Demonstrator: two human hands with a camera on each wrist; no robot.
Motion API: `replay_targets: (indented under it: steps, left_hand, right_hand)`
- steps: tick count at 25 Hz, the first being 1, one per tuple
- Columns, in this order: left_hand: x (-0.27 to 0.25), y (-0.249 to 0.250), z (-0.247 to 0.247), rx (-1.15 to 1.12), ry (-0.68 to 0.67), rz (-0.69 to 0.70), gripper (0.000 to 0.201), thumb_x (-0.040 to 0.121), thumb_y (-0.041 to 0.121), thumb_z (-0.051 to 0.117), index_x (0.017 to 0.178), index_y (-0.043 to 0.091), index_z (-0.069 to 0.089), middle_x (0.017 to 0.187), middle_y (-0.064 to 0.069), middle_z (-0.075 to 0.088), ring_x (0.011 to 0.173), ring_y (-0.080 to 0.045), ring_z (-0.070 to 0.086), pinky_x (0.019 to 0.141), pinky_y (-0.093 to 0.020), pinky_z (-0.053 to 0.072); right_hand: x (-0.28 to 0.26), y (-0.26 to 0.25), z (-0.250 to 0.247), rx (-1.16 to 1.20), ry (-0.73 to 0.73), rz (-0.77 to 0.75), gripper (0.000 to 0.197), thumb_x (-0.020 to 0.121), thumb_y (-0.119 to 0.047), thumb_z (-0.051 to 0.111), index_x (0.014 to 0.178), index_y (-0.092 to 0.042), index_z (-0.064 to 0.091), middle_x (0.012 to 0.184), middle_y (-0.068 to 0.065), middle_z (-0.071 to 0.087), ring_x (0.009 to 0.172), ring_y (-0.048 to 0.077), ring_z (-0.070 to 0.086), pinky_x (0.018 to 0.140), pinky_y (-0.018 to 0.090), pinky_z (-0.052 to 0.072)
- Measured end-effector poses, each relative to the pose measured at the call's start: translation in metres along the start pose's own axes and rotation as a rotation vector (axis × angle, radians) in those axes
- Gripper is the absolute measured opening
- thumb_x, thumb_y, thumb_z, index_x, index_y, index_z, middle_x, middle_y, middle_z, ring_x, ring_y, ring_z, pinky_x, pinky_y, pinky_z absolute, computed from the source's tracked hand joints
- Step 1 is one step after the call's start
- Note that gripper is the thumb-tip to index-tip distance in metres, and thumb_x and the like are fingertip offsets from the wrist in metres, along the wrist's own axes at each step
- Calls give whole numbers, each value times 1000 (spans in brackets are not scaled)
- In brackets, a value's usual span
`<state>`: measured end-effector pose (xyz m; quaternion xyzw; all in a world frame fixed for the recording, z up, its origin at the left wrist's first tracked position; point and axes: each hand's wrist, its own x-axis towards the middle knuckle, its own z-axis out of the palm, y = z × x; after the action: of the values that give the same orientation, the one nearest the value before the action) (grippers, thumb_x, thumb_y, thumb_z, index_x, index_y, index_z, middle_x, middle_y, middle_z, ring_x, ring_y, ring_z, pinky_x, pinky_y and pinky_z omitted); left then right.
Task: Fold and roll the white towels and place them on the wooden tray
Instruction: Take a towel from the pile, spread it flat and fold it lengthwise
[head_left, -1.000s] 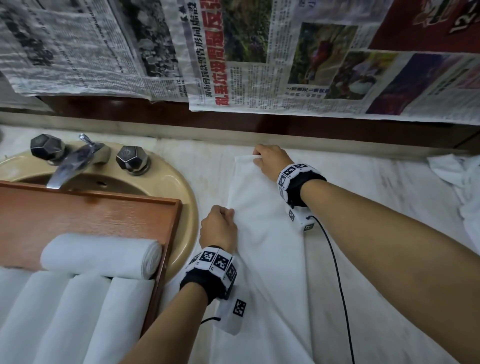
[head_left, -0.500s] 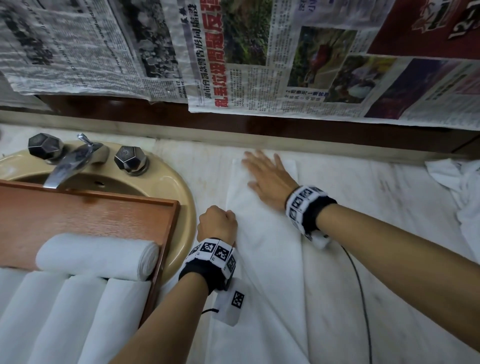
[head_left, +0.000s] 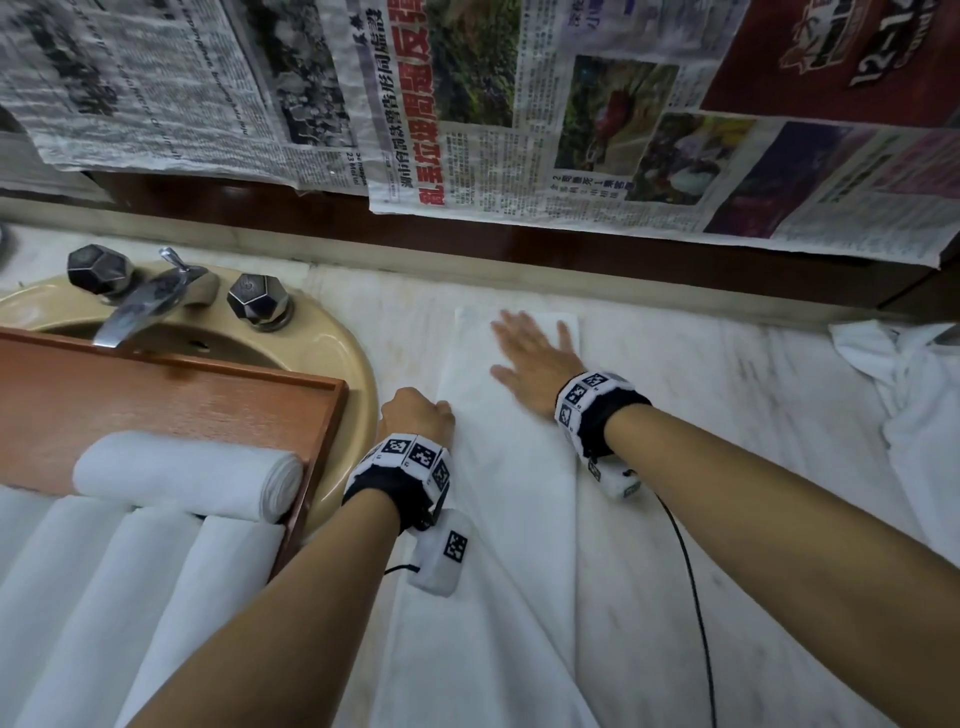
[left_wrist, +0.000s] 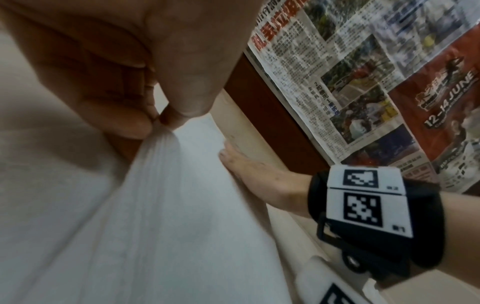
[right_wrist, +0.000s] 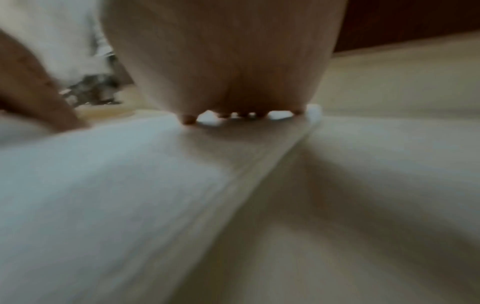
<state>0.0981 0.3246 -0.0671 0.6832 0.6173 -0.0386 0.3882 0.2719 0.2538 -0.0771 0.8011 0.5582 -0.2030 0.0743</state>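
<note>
We see a white towel (head_left: 511, 467) folded into a long strip on the marble worktop (head_left: 753, 415), running from the back edge of the worktop toward the near edge, just right of the sink (head_left: 332, 358).

Left hand (head_left: 418, 421): curled into a fist at the strip's left edge, about midway along it. In the left wrist view the thumb and fingers (left_wrist: 130, 121) pinch a small gather of the cloth, which fans out below the pinch.

Right hand (head_left: 535, 358): flat on the far end of the strip, palm down, fingers straight and spread, nothing held. Some motion blur here. The right wrist view is blurred; we make out only the palm (right_wrist: 226, 61) low over the white cloth and the folded edge running beneath it.

The wooden tray (head_left: 171, 395) sits across the sink at the left end of the worktop. It holds several rolled towels: one roll (head_left: 187, 475) lies crosswise, and further rolls (head_left: 104, 597) lie side by side nearer us, pointing toward the near edge.

A crumpled white cloth (head_left: 914, 395) lies at the right end of the worktop, well apart from both hands. The tap (head_left: 150, 301) and its two faceted knobs stand at the back of the sink. Newspaper sheets (head_left: 467, 104) hang on the wall above the back edge.
</note>
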Motion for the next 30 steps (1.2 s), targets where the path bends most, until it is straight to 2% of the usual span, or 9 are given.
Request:
replay_targets:
  steps: [2, 5, 9, 11, 13, 15, 18, 21, 30]
  left_hand:
    - [-3, 4, -3, -6, 16, 24, 30, 90, 25, 55, 73, 1, 61, 78, -15, 69, 67, -30, 66, 62, -32, 56]
    - [-11, 9, -5, 17, 20, 32, 28, 92, 21, 54, 69, 4, 52, 88, -17, 68, 78, -32, 66, 63, -31, 50]
    - [-19, 11, -8, 116, 28, 61, 25, 92, 23, 54, 97, 0, 62, 112, -20, 66, 103, -35, 63, 77, -37, 47]
    - [-21, 13, -11, 144, 8, 101, 26, 93, 23, 54, 74, 6, 51, 116, -19, 64, 107, -36, 62, 77, -36, 46]
    - [-25, 16, -19, 193, -44, 136, 34, 94, 20, 53, 65, 12, 39, 117, -18, 64, 99, -34, 64, 78, -33, 49]
    - [-43, 13, -25, 289, 24, 264, 20, 94, 19, 52, 78, 8, 54, 115, -11, 63, 87, -29, 63, 76, -32, 48]
    - [-101, -19, -11, 231, -97, 677, 21, 88, 13, 57, 100, 24, 70, 111, 2, 67, 98, -21, 64, 88, -32, 50]
    - [-161, -57, 17, 466, -376, 778, 31, 87, 15, 55, 106, 35, 68, 118, 7, 63, 107, -18, 59, 93, -35, 47]
    - [-184, -105, 8, 622, -376, 827, 24, 73, 21, 61, 94, 30, 68, 99, 9, 64, 93, -17, 60, 75, -30, 48]
  right_hand:
    - [-13, 7, -1, 54, 63, 141, 69, 100, -55, 17, 154, -22, -10, 159, -3, -23, 147, 16, -21, 114, 56, -16]
    - [-49, 11, 16, -25, -5, -154, 68, 101, -52, 21, 154, -22, -8, 160, -5, -21, 147, 15, -17, 116, 57, -10]
    - [-99, 25, 24, 135, -21, 183, 70, 101, -50, 23, 153, -17, -12, 159, -3, -24, 147, 18, -19, 113, 56, -13]
    - [-134, 11, 36, 141, 9, 54, 68, 101, -45, 31, 155, -17, -1, 161, -1, -17, 148, 17, -16, 116, 53, -11]
    - [-170, -8, 55, 214, 73, -67, 59, 100, -36, 43, 153, -16, 23, 163, 3, 2, 149, 21, 1, 119, 51, 0]
    - [-199, -16, 75, 281, 208, -115, 44, 94, -25, 58, 136, -12, 53, 149, 12, 39, 137, 30, 35, 113, 53, 26]
    - [-226, -24, 97, 278, 296, -111, 28, 89, -23, 61, 116, -18, 65, 123, 1, 59, 116, 26, 53, 102, 48, 37]
    - [-238, -37, 102, 206, 239, 16, 36, 94, -31, 56, 130, -28, 56, 140, -8, 48, 131, 18, 39, 112, 53, 18]
    - [-256, -56, 96, 84, -50, 120, 109, 72, -79, 55, 154, -29, 3, 160, -14, -8, 149, 23, -8, 107, 72, -9]
